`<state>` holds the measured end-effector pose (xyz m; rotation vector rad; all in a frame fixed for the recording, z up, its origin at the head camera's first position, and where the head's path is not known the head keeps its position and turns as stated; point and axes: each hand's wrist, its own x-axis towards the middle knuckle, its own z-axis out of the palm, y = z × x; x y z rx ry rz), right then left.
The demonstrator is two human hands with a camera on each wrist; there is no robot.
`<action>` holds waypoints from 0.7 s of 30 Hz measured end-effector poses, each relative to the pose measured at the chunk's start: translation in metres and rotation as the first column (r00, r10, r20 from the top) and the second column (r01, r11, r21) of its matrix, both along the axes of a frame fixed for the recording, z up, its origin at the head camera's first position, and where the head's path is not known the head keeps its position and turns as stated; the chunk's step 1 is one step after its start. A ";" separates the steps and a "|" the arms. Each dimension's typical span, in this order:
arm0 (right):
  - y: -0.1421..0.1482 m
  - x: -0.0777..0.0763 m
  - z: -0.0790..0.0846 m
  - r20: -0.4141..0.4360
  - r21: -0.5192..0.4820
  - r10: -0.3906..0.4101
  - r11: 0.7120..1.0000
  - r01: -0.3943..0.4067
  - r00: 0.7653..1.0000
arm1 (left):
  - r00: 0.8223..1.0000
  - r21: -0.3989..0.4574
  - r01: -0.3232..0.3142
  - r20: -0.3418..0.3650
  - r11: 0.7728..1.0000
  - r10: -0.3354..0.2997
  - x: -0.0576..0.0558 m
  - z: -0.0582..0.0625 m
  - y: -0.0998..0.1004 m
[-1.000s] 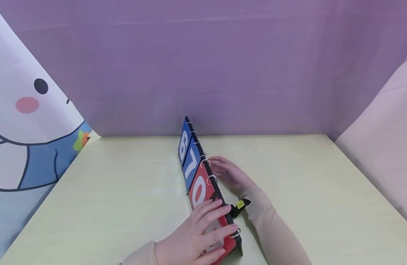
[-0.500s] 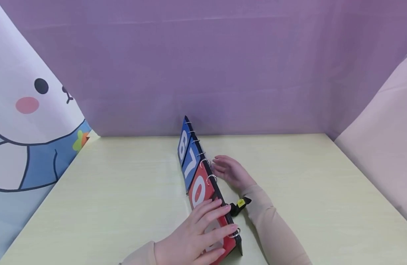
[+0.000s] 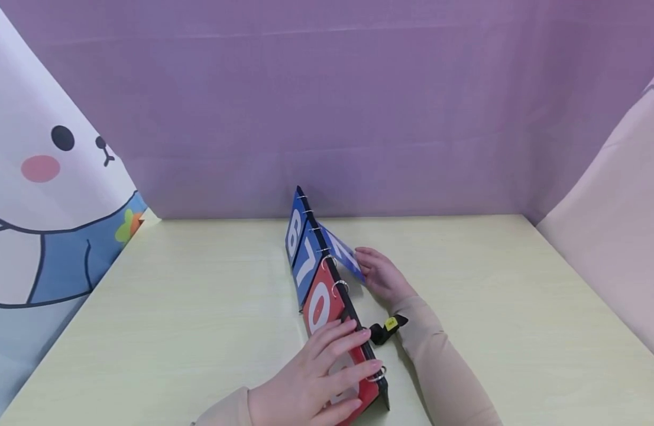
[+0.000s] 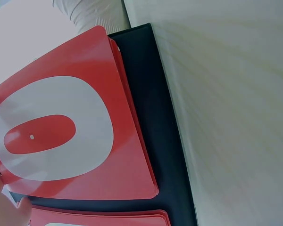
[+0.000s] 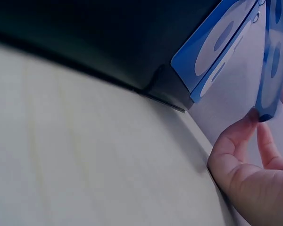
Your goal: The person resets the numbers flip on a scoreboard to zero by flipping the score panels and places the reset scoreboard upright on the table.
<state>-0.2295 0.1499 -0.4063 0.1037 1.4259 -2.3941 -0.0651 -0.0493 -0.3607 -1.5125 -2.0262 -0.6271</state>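
Observation:
A flip scoreboard (image 3: 350, 305) stands like a tent on the table, running away from me, with red number cards near and blue ones far. My left hand (image 3: 306, 378) rests on the nearest red card (image 4: 127, 174), its fingers spread and nearly straight up to the top edge. Behind the board, my right hand (image 3: 382, 275) pinches the lower edge of a blue number card (image 3: 343, 251) between thumb and finger. That card swings out from the rings, and its held end (image 5: 272, 89) shows in the right wrist view. Other blue cards (image 5: 221, 37) hang against the back.
The pale tabletop (image 3: 199, 284) extends on both sides of the board. A purple cloth (image 3: 327, 106) closes off the back, and a cartoon-printed cloth (image 3: 39, 236) hangs at left. A black strap with a yellow label (image 3: 392, 323) sits at my right wrist.
My right hand has drawn slightly right and away from the board, bringing a blue card out behind it. My left hand and the board have stayed in place.

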 end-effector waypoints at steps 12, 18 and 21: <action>0.002 -0.003 -0.001 0.027 0.070 -0.003 0.998 0.001 1.000 | 0.998 -0.038 -0.016 0.065 0.999 0.019 -0.001 0.001 -0.001; 0.005 -0.004 0.001 0.019 0.006 0.020 1.000 -0.020 1.000 | 0.997 -0.035 -0.007 0.073 0.999 0.010 -0.001 0.000 -0.001; 0.011 -0.003 0.003 0.025 -0.054 0.035 0.998 -0.033 0.999 | 0.998 -0.032 -0.003 0.065 0.999 0.005 -0.002 -0.001 0.000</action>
